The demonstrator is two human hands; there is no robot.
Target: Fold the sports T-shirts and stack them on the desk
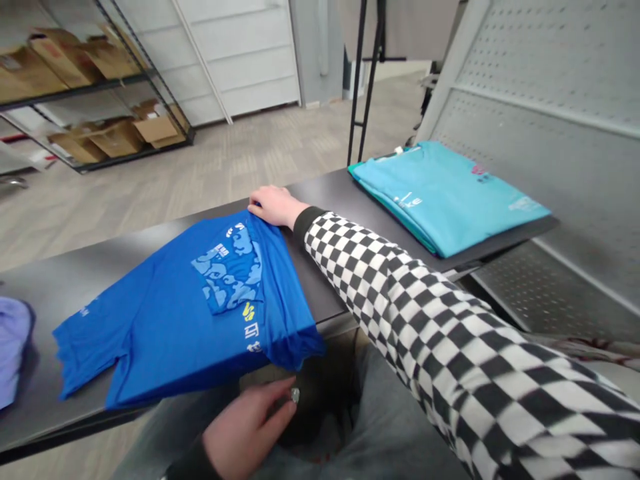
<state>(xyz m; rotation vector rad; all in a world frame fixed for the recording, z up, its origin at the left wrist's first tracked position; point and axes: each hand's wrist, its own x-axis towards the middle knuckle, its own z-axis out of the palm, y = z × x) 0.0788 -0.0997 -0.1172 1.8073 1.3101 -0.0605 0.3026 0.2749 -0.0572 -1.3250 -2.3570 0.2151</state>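
Observation:
A bright blue garment (pixel 170 300) with light-blue cloud patterns and white and yellow print lies spread on the dark table. It is partly folded at its right end, and its near edge hangs over the table's front. At its far right corner, my right hand (pixel 274 205) rests on the cloth's edge with fingers bent over it; the fingertips are partly hidden. Below the near edge, off the table, my left hand (pixel 253 427) has thumb and forefinger closed around a small shiny, clear bit (pixel 295 396). This hand is apart from the garment.
Folded turquoise shirts (pixel 450 200) lie stacked at the table's right end. A lilac cloth (pixel 13 347) shows at the left edge. The dark table (pixel 320 193) runs across; a grey perforated panel (pixel 565 100) stands right. Shelving with cardboard boxes (pixel 117 138) stands behind.

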